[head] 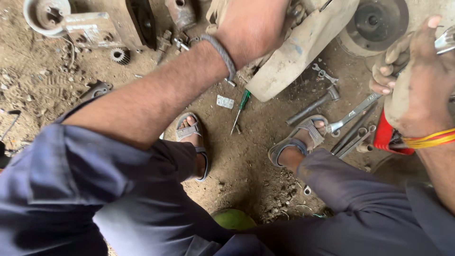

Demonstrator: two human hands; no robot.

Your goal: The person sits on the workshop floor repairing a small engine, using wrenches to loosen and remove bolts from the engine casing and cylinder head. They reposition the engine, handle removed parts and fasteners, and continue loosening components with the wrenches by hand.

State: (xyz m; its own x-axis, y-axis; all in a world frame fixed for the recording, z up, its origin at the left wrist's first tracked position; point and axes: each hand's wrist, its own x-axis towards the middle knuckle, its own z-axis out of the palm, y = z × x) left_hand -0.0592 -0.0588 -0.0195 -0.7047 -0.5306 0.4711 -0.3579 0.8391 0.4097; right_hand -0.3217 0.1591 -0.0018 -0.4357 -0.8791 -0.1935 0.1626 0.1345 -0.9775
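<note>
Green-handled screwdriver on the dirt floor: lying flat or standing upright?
Lying flat: the green-handled screwdriver rests lengthwise on the dirt floor, untouched by either hand.

Glossy metal wrench (pixel 355 113); green plastic-handled screwdriver (pixel 242 105); rough, matt dirt floor (pixel 246 156)

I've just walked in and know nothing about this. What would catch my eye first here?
Probably the two grimy hands at the top: the left hand rests on a large worn metal part, while the right hand grips a shiny metal tool at the right edge. Below them, on the dirt floor between two sandalled feet, lie a green-handled screwdriver, a hammer and several spanners.
</note>
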